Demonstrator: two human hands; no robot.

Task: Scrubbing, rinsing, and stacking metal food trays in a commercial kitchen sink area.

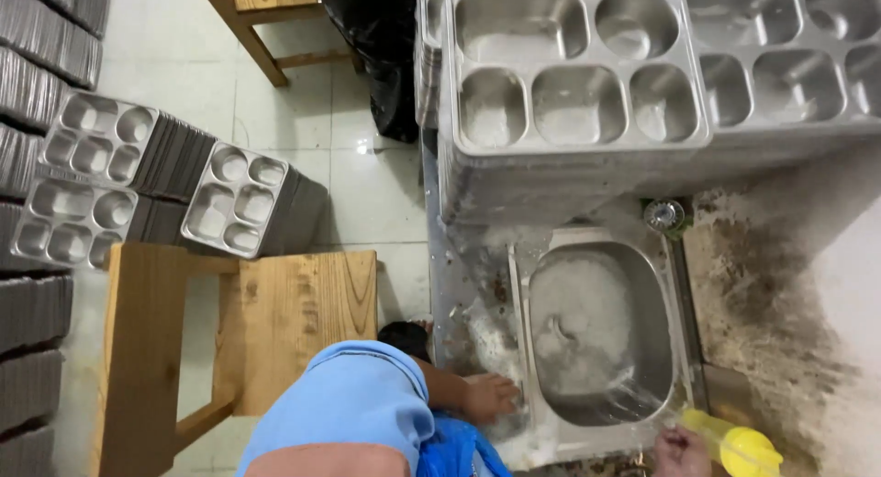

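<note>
Steel counter (459, 284) bears stacked trays (574, 68), sink (601, 330).

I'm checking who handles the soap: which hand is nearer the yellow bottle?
Right. The right hand touches the yellow bottle; the left hand rests across the sink on its opposite rim.

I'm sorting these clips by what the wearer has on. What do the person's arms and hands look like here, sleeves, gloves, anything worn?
Both hands are bare, with no gloves. The left hand shows a bare forearm, with a light blue garment bunched close by; whether that is a sleeve is unclear. Only part of the right hand shows at the bottom edge, with no sleeve in view. No rings or watch can be made out.
</note>
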